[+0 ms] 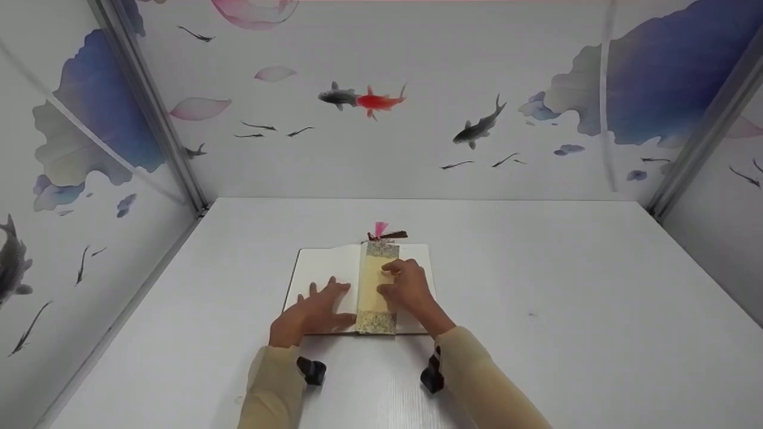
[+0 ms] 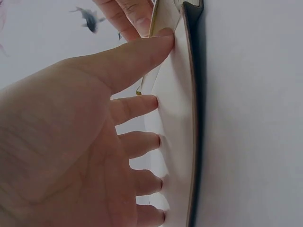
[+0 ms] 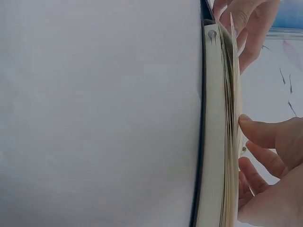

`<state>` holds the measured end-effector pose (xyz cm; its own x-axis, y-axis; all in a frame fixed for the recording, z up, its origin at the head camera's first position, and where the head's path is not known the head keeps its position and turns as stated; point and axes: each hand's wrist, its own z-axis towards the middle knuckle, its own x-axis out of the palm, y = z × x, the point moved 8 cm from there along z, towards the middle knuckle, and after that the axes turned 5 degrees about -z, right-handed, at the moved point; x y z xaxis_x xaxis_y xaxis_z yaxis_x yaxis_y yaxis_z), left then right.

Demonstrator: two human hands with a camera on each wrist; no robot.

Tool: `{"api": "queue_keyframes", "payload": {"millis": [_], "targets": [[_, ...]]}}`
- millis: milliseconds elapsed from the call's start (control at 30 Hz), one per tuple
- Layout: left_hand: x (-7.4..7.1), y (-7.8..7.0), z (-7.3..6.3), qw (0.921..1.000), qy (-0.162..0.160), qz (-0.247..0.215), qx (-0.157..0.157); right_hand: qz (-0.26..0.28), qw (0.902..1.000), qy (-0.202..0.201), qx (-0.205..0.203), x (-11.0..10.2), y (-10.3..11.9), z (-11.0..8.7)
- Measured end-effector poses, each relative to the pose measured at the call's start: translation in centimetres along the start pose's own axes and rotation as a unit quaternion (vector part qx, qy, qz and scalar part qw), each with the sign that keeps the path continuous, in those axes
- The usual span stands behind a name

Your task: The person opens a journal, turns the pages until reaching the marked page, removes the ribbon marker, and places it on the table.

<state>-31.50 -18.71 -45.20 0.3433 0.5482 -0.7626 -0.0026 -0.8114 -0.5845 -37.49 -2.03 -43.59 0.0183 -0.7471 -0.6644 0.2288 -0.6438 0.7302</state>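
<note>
Two tan sleeves lay nearest the camera, reaching in from the bottom of the head view. Beyond them rose a white back wall printed with fish, and below it spread the white table. Around its middle lay a notebook, spread to pale pages.

The left hand was released, its fingers splayed, tips pressing the left page, thumb near the fold. Were that pressure to lift, the page might spring up and nudge whatever lay on it. The right hand bent over the right page with its fingers loose, touching down without any visible pinch. In the right wrist view the leaves beneath stood slightly apart, so a hard push there could buckle them or let them slip.

A long yellow strip with patterned ends lay on the right page, along the fold and partly under the right fingers. A sideways drag of those fingers would probably skew it or crease it into the fold. A narrow dark piece and a pink tassel lay at its far end; either could be trapped between pages if the notebook were closed carelessly.
</note>
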Motion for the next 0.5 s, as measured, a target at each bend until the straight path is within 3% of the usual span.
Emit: {"api": "queue_keyframes", "payload": {"millis": [233,500], "targets": [[-0.07,-0.18,-0.01,1.0000,0.004,-0.005,0.005,-0.052,0.9949,-0.010,0.085,-0.80,-0.67,0.01],[0.12,-0.09,0.03,1.0000,0.003,-0.007,0.001,-0.091,0.9829,0.054,0.150,-0.72,-0.86,-0.34]]}}
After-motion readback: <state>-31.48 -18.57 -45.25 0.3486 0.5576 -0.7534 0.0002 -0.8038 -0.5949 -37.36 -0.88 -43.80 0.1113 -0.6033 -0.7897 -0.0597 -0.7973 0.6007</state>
